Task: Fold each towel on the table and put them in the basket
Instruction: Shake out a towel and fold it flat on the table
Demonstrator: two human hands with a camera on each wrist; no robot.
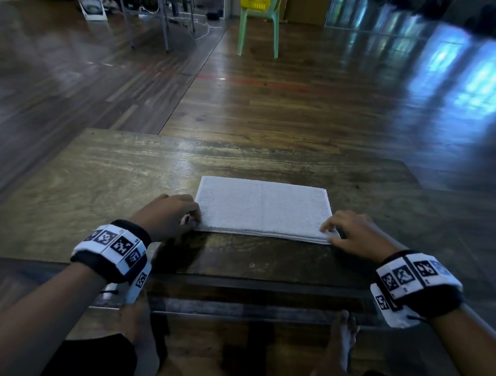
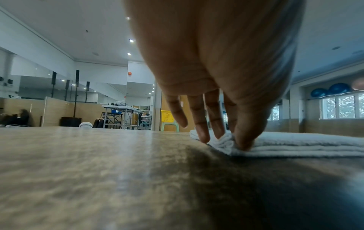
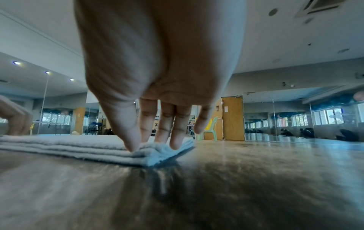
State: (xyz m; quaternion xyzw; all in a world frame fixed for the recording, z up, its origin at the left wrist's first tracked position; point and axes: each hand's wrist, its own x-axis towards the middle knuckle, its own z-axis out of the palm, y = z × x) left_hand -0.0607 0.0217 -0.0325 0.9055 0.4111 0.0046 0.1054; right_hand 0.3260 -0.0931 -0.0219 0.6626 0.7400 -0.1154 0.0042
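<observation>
Towel (image 1: 261,208) lies folded on the bench (image 1: 107,174); left hand (image 1: 167,214) and right hand (image 1: 354,232) each pinch a near corner between thumb and fingers (image 2: 202,129).

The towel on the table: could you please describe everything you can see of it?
The towel is white terry cloth, folded into a flat rectangle of several stacked layers, lying on the wooden table near its front edge. The left hand pinches its near left corner and the right hand pinches its near right corner, bunching the cloth slightly there.

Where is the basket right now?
In the head view, the yellow basket sits on the green chair across the floor, far beyond the table.
</observation>
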